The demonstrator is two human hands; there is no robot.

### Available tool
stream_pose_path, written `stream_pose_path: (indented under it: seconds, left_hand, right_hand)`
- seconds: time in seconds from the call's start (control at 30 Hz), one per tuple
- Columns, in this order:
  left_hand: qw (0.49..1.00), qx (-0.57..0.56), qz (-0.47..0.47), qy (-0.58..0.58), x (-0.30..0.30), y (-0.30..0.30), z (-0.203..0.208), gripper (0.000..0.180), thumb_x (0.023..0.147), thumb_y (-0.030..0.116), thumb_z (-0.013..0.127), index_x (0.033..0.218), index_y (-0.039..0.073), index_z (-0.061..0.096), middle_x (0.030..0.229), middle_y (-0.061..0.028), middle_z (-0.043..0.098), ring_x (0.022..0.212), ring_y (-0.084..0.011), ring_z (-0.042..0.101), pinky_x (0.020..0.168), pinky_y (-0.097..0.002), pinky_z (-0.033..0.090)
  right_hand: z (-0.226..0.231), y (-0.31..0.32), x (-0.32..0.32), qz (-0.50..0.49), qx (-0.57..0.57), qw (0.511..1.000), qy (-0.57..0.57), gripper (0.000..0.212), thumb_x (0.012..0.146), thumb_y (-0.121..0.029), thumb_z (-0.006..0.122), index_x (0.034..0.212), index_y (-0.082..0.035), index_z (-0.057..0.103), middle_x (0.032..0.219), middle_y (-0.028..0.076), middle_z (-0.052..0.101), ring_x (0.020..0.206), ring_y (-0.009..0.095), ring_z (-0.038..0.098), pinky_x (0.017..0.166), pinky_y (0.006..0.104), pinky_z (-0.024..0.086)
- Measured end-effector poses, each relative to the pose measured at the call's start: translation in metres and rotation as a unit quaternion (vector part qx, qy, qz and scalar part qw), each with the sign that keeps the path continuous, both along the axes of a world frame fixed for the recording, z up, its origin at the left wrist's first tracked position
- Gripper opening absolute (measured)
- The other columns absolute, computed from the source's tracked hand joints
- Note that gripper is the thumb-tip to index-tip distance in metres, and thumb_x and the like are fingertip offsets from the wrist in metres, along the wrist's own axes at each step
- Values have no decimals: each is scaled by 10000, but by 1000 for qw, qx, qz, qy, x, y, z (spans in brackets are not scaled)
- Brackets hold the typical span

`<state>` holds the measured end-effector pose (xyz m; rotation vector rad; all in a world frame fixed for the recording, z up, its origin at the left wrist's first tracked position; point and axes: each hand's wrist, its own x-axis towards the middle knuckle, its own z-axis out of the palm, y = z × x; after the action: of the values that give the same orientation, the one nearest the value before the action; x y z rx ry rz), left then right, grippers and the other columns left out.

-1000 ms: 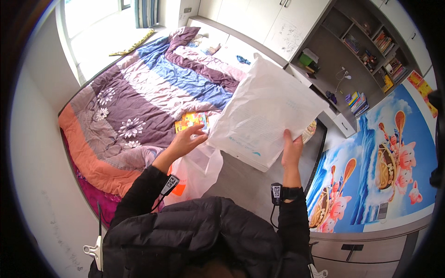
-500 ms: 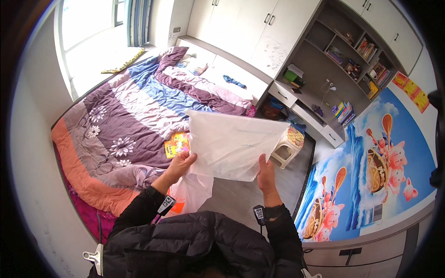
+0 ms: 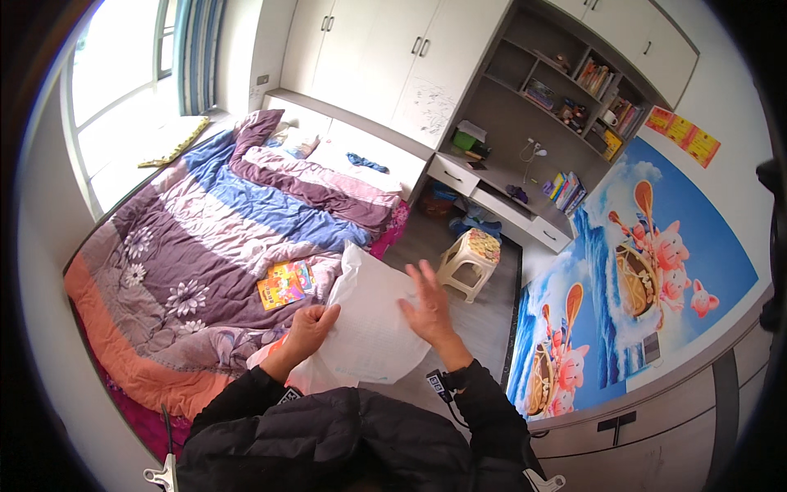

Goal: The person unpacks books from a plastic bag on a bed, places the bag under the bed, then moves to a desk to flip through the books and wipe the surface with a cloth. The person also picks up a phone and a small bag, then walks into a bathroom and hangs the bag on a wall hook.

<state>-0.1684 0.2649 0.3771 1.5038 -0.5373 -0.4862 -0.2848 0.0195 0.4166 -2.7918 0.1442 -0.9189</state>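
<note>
A thin white translucent sheet, perhaps a flat plastic bag [image 3: 369,332], hangs tilted in front of my chest. My left hand [image 3: 310,332] pinches its left edge between thumb and fingers. On the other side my right hand [image 3: 428,310] has its fingers spread and lies against or just over the right part of the sheet; whether it touches is hard to tell. Below my left hand, partly hidden by it and the sheet, is a whitish plastic bag with orange print [image 3: 310,379]; what bears it is hidden.
A bed with a rumpled purple, blue and orange quilt [image 3: 172,271] fills the left side, with bright yellow booklets [image 3: 284,284] on it. Ahead to the right stand a plastic stool [image 3: 469,264] and a desk [image 3: 496,193] under shelves. A picture-covered wall [image 3: 607,238] is at right.
My right hand has let go of the sheet's right edge and opened. The sheet has come down lower and closer to me, while my left hand keeps its hold. The view has swung right.
</note>
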Motion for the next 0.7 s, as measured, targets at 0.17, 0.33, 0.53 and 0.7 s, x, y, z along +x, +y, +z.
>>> stream_pose_path:
  seconds: [0.17, 0.33, 0.53, 0.7]
  left_hand:
    - [997, -51, -39, -51, -14, 6, 19, 456, 932, 234, 613, 549, 47, 450, 532, 82, 375, 505, -14, 328, 431, -261, 247]
    - [991, -32, -44, -125, -16, 19, 32, 435, 921, 217, 630, 562, 15, 490, 531, 68, 416, 509, -15, 369, 428, -269, 280]
    - [996, -31, -32, -82, -25, 22, 27, 422, 927, 269, 633, 627, -23, 582, 524, 27, 479, 518, -19, 406, 426, -272, 311]
    - [996, 30, -30, -72, -20, 25, 16, 494, 926, 343, 628, 591, -16, 570, 490, 40, 448, 498, -16, 378, 405, -282, 284]
  right_hand:
    - [4, 34, 11, 175, 227, 919, 270, 647, 943, -503, 484, 1425, -89, 361, 1376, 206, 455, 1280, 318, 436, 1063, 400, 332]
    - [-25, 76, -5, 271, 548, 687, 392, 713, 971, -600, 325, 1453, -75, 338, 1336, 75, 494, 1219, 158, 442, 1037, 304, 357]
    - [-27, 78, -11, 261, 600, 592, 470, 728, 972, -610, 260, 1426, -55, 384, 1344, 60, 501, 1199, 140, 481, 1022, 294, 383]
    - [-39, 81, -15, 205, 689, 468, 515, 728, 966, -620, 264, 1419, -66, 400, 1330, 68, 520, 1187, 156, 502, 1012, 302, 395]
